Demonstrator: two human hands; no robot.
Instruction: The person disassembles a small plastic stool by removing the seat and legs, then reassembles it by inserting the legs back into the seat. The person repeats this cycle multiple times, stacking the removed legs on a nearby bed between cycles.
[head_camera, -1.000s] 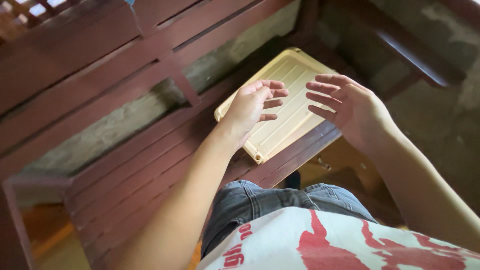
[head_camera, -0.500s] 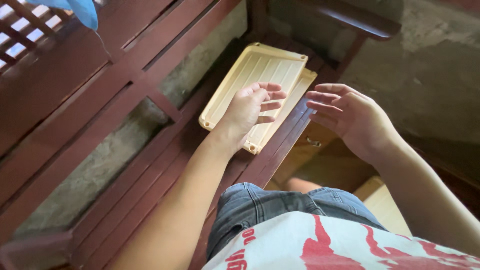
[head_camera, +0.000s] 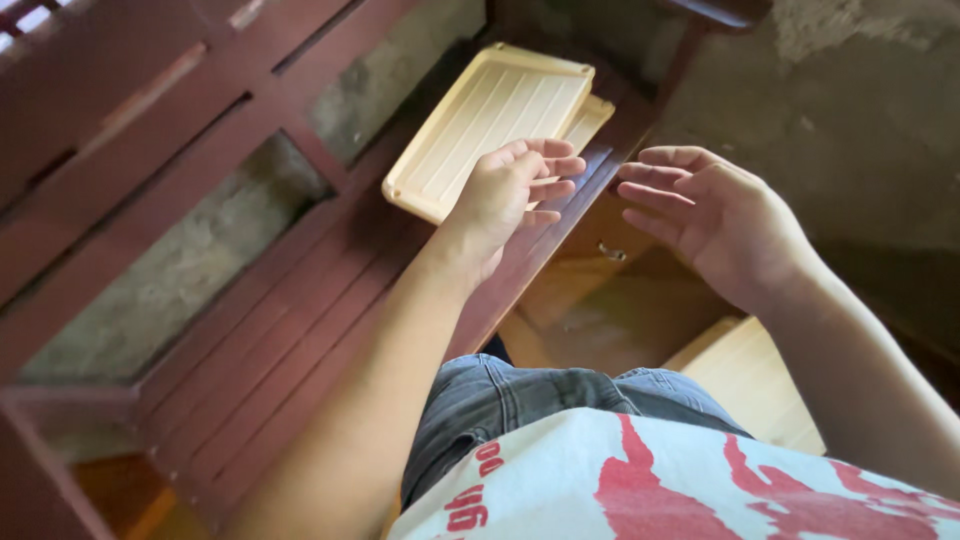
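**Hands off the tray now**

So half a second back the left hand (head_camera: 515, 195) was resting flat on the pale yellow plastic tray (head_camera: 490, 125); now it's lifted, fingers loosely curled, holding nothing, hovering just over the tray's near edge. The right hand (head_camera: 715, 215) hangs open and empty beside it, off the table edge. Looks like the tray has been left where it sits.

The tray is a ribbed rectangle with a raised rim, stacked on a second one like it (head_camera: 588, 118), lying on the dark red slatted wooden table (head_camera: 290, 310). Rough concrete floor below.
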